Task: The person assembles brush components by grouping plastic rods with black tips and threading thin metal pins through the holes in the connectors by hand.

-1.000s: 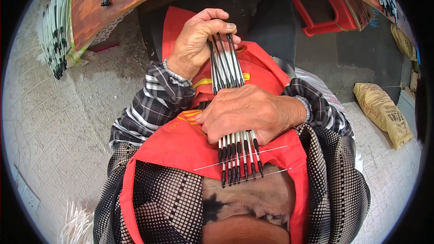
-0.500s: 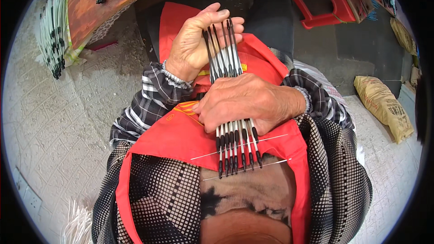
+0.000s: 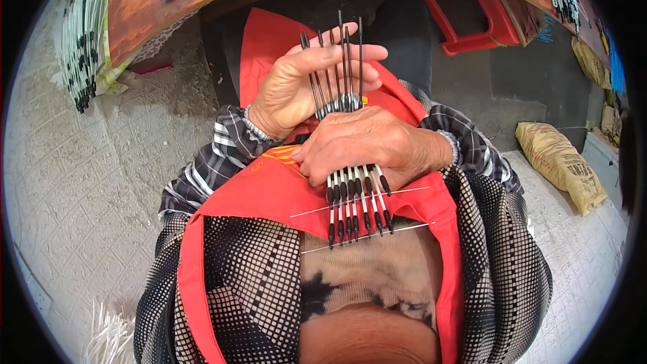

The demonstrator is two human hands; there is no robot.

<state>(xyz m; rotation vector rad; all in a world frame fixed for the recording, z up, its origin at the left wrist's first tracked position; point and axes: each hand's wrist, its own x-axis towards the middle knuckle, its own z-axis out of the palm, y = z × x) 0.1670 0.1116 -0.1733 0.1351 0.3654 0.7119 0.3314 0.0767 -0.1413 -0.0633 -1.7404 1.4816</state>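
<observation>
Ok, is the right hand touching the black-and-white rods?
Touching: the head view shows the right hand closed over the middle of the black-and-white rods, which stick out above and below it.

A hand could pass through the gap between the near edge of the tabletop and the upper ends of the rods. The rods bar the straight way between the left grip and the right grip. Two thin wires cross the lower ends, obstructing a lengthwise pass. A pale bundle crowds the tabletop's left edge; a red stool blocks space beneath its near edge, toward the right.
</observation>
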